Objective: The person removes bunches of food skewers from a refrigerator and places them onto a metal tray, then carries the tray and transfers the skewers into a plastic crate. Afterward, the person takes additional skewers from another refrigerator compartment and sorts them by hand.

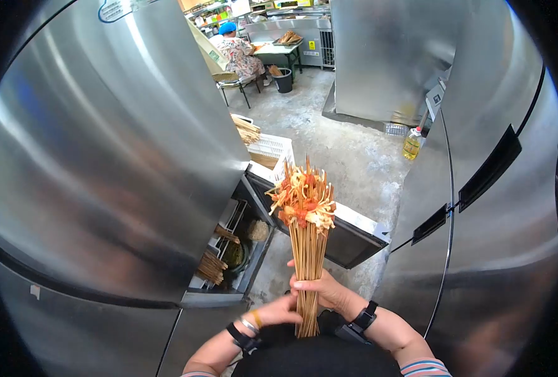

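A thick bundle of wooden skewers (307, 251) stands nearly upright in front of me, with orange and pale yellow food (304, 200) threaded on its upper ends. My right hand (323, 289) is wrapped round the sticks below the food. Lower down, my left hand (279, 310) is against the left side of the bundle, its fingers partly hidden and slightly blurred. Behind the bundle, a low fridge door (354, 242) stands open. Inside the open compartment at the left lie more skewer bundles (211, 268), a round container (235, 256) and a pale heap (258, 230).
Tall steel cabinets (103, 157) rise on the left, and steel doors with black handles (491, 166) on the right. A white crate (272, 147) with skewers sits beyond the open door. An oil bottle (412, 144) stands on the floor. A person (236, 53) sits at a far table.
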`<state>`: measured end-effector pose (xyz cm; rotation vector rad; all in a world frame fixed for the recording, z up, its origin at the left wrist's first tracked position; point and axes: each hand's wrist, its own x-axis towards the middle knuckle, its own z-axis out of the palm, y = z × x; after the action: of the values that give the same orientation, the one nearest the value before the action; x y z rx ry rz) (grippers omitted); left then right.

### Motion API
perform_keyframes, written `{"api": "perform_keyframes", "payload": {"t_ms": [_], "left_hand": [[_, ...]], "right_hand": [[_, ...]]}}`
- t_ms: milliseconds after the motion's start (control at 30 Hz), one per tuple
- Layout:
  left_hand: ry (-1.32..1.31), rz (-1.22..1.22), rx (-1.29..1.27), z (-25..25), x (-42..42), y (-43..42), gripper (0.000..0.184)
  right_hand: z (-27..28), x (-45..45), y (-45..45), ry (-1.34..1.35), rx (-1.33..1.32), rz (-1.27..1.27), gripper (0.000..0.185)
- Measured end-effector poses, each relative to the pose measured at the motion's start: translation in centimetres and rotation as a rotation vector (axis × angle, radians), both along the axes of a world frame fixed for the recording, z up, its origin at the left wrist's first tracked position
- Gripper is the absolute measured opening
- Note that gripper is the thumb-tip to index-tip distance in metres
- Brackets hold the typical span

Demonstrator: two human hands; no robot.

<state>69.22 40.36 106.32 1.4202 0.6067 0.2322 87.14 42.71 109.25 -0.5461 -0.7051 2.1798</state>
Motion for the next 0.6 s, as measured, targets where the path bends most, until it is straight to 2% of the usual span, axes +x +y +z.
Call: {"api": "perform_keyframes", "payload": {"t_ms": [33, 67, 100, 133, 167, 200, 267, 300, 333, 400, 467, 600], "left_hand": [[-0.05, 0.241, -0.176, -0.1, -0.8, 0.5, 0.057], [-0.156, 0.325, -0.317, 2.1, -1.3, 1.8, 0.07], [-0.465, 0.284, -0.417, 0.9, -2.7, 2.8, 0.079], [-0.484, 0.372, -0.301, 2.0, -2.0, 3.6, 0.086], [-0.486, 0.39, -0.249, 2.4, -1.5, 4.2, 0.082], [-0.476, 0.408, -0.254, 2.9, -0.8, 4.5, 0.082], [-0.482, 0.322, -0.456, 3.3, 0.1, 4.2, 0.073], [-0.465, 0.357, -0.486, 2.7, 0.3, 3.6, 0.073], [-0.385, 0.377, -0.456, 2.1, 0.7, 3.9, 0.074], [-0.305, 0.393, -0.439, 1.7, 2.0, 4.9, 0.074], [-0.484, 0.507, -0.47, 2.9, 3.5, 5.4, 0.063], [-0.62, 0.513, -0.389, 2.2, 3.3, 6.2, 0.055]], "right_hand": [[0.1, 0.1, -0.8, -0.03, -0.064, 0.002, 0.047], [-0.6, -0.1, -1.4, -0.025, -0.073, 0.01, 0.047], [-1.6, -0.5, -2.1, -0.023, -0.053, 0.062, 0.045], [-2.2, -1.1, -2.5, -0.02, -0.027, 0.112, 0.043], [-2.0, -1.6, -3.1, -0.045, -0.021, 0.117, 0.033], [-2.3, -1.9, -3.3, -0.034, -0.032, 0.131, 0.033], [-3.3, -2.4, -3.9, -0.058, -0.073, 0.129, 0.028], [-3.6, -2.4, -4.7, -0.044, -0.096, 0.153, 0.025], [-3.0, -1.9, -5.5, -0.086, -0.024, 0.244, 0.024], [-4.8, -1.7, -7.7, -0.031, -0.129, 0.278, 0.024], [-3.3, -1.2, -7.3, -0.17, -0.139, 0.03, 0.027], [-0.4, 2.4, -2.7, -0.445, 0.018, -0.154, 0.028]]}}
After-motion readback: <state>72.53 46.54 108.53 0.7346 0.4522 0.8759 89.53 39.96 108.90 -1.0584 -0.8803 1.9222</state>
